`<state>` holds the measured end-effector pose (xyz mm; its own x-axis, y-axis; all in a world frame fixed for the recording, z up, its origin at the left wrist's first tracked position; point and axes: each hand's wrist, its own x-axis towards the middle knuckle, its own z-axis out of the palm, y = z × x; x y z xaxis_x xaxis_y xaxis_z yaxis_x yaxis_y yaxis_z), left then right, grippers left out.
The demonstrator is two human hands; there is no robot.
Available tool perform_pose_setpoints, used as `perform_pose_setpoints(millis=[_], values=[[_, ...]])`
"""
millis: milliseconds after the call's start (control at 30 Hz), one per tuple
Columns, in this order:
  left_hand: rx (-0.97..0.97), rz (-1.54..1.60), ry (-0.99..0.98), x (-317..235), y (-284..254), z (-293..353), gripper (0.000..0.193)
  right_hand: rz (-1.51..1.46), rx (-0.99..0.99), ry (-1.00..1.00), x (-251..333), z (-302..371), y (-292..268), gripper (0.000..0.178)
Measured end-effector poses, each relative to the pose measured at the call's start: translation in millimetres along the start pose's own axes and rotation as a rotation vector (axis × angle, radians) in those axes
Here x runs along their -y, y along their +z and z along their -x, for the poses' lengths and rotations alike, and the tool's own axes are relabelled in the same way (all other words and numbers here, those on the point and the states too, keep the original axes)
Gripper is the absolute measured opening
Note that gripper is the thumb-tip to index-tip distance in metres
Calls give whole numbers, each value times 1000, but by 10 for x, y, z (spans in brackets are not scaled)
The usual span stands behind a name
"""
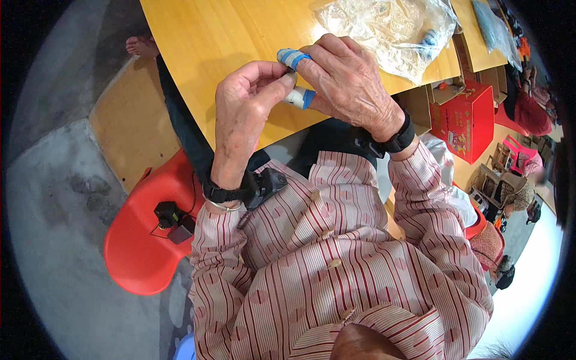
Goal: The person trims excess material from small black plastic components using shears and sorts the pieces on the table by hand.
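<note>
My left hand (pixel 243 105) and my right hand (pixel 351 78) meet over the near edge of the yellow wooden table (pixel 210 36). On my left hand the thumb and forefinger are pinched together, close to my right fingertips. A blue and white striped wrap (pixel 293 58) covers my right forefinger. Another wrap, white with a blue end (pixel 300 98), covers my right thumb. The fingers of both hands are closed toward each other; whatever they pinch is too small or hidden to make out. Beyond my right hand lies a clear plastic bag (pixel 390 33), with a small blue and white item (pixel 429 37) in it.
A red plastic stool (pixel 141 240) stands at my left, carrying a small black device (pixel 171 219). At the right are a red box (pixel 465 117) and another clear bag (pixel 495 30) on a table. A bare foot (pixel 141 47) shows at far left, and other people sit along the right.
</note>
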<state>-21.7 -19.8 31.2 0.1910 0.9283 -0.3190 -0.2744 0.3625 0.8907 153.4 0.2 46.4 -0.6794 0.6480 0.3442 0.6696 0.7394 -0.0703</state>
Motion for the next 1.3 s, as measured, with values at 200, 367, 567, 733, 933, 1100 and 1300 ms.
perform_pose_setpoints(millis=[200,367,567,733,933,1100,1300], values=[[35,-50,-36,-18,3,24,21,-62,-56,-35,-46,54,44,38],[86,-18,-32,-61,-10,76,30,-111,-89,-40,-97,60,79,37],[138,29,-138,-82,-129,65,34,-172,-125,-32,-129,72,97,35],[147,-121,-68,-110,-104,60,28,-218,-110,-35,-120,56,52,32],[125,-214,-57,-134,-82,51,24,-189,-21,-78,-116,47,7,38],[94,-189,-54,-106,-35,28,22,-75,-31,-45,-75,42,-4,36],[51,-239,-24,-86,5,20,22,-55,-47,10,-27,36,-19,32]])
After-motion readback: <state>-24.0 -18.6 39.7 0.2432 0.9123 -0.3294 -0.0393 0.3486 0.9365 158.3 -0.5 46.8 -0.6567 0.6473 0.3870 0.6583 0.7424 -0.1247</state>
